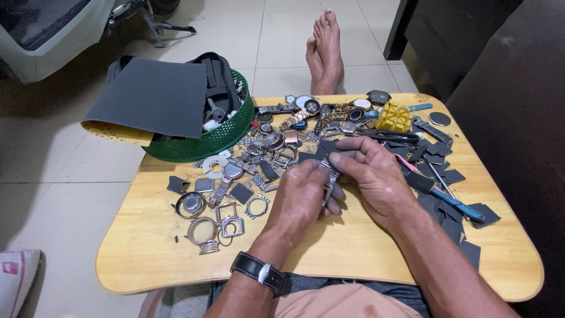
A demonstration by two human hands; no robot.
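A: Where the two hands meet over the wooden bench (353,247), what do the fingers hold?

B: A metal watch band (329,176), silvery and linked. The left hand (301,200) closes its fingers around the lower part of the band; the right hand (376,176) pinches the upper part, with a small dark grey piece pressed against the band under its fingertips. Both sets of fingers are closed and gripping. A black wristwatch (259,272) sits on the left wrist.

A: What lies about the fingers?

B: Just beyond them, a heap of watch parts (306,121): cases, dials, bands and buckles. Left of the left hand, several empty watch cases and bezels (203,227) lie apart on the wood. Beyond and to the left of the fingers, a green mesh basket (226,138) stands at the bench's far edge, with a large dark sheet of abrasive paper (156,97) draped over it.

A: And to the right?

B: Beyond the right hand, a yellow plastic block (394,116). Right of it, dark grey cut squares (453,218) lie scattered, near a blue-handled tool (456,205). Beyond the bench, the person's bare feet (325,50) rest on the tiled floor (59,176).
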